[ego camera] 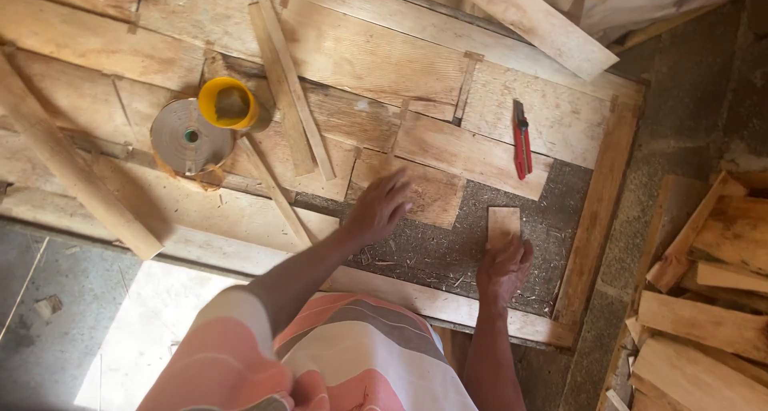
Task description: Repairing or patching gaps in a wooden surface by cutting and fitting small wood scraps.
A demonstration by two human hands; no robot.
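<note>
Veneer piece (503, 224) sits pinched in right hand (502, 268) fingers; left hand (379, 208), fingers spread open, presses laid veneer (432, 188). Most of the frame (596, 211) is covered; a bare patch remains between the hands.

- Rough board panel (384, 51) with grey chipboard patch (448, 243)
- Tape roll (190, 136), yellow cup (228, 103)
- Red utility knife (522, 139)
- Loose thin slats (292, 83)
- Small veneer piece (503, 225)

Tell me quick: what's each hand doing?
Left hand: open, fingers spread, resting on the veneer sheets.
Right hand: holding a small veneer piece.
</note>
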